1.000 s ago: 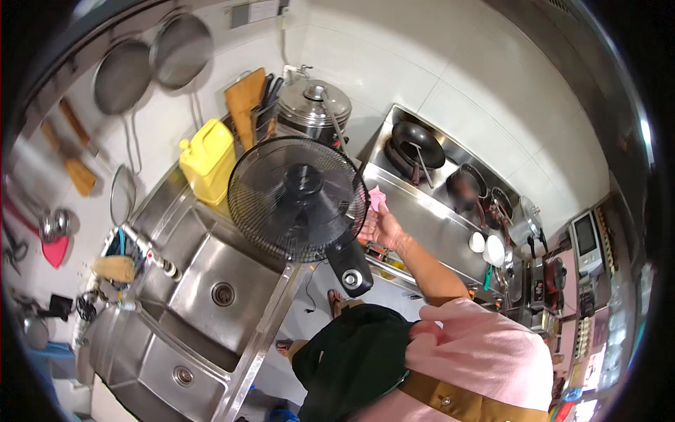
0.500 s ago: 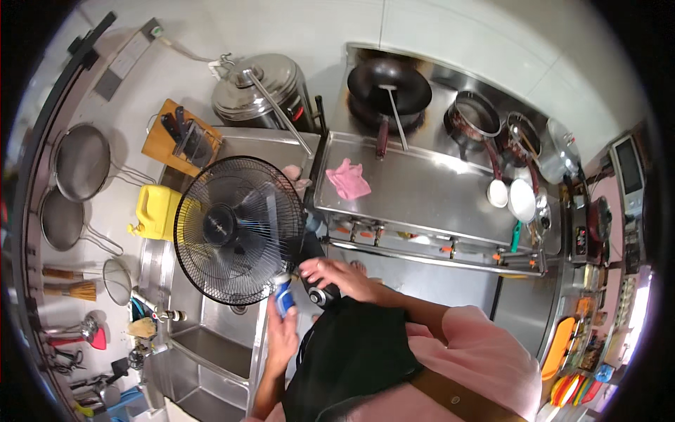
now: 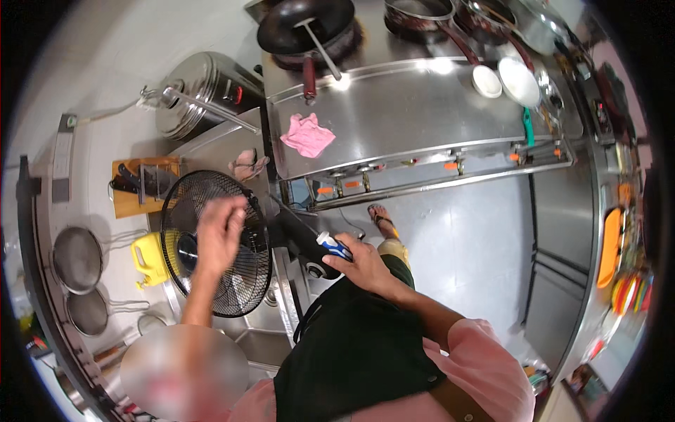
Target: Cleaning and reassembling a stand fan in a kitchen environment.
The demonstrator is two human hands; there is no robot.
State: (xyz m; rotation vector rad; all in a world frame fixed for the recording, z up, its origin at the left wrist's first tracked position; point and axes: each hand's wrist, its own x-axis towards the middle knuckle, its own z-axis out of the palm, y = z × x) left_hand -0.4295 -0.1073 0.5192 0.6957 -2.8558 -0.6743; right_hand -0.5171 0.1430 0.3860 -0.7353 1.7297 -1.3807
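My right hand (image 3: 365, 267) is closed around a small blue-and-white object (image 3: 336, 246) with a pale end, which may be a tube or bottle. It is held beside the black rear housing (image 3: 299, 239) of a fan, close to a round knob. My left hand (image 3: 219, 235) is raised over the front of the round black fan grille (image 3: 242, 292), its fingers bent and smeared by motion. From here I cannot tell whether it touches the grille. Through the wires, the fan's hub and blades are partly seen. The fan stands over the sink edge.
A stainless sink (image 3: 264, 344) lies below the fan, with a yellow jug (image 3: 149, 259) to its left. A knife rack (image 3: 151, 183) stands behind. A pink cloth (image 3: 308, 135) lies on the steel stove counter (image 3: 401, 116), near a wok (image 3: 302, 28). Strainers (image 3: 77, 259) hang at left.
My left hand has risen from the blue-and-white object to the grille's front. The object is now in my right hand. The view has shifted, and the fan appears turned.
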